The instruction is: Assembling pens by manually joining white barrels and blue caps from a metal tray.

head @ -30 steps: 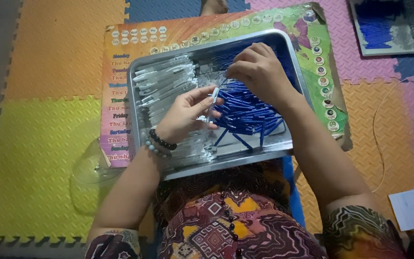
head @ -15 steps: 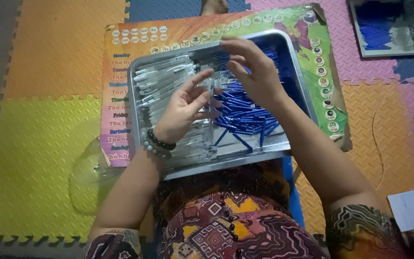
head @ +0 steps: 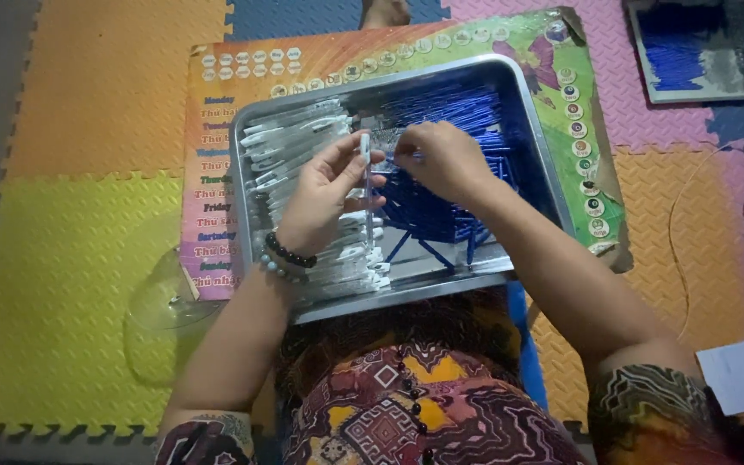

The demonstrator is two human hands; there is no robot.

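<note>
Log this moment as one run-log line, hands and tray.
left hand: holds clear tube upright | right hand: pinches at tube top | metal tray: blue sticks, clear sleeves

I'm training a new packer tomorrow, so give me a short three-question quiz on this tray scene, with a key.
1. True or false: the left hand holds a slim clear tube upright over the metal tray.
2. Which side of the tray holds the blue sticks: A) the person's left, B) the person's right?
3. Fill in: the right hand meets the left hand above the ____ of the tray.

Key: 1 true; 2 B; 3 middle.
</note>
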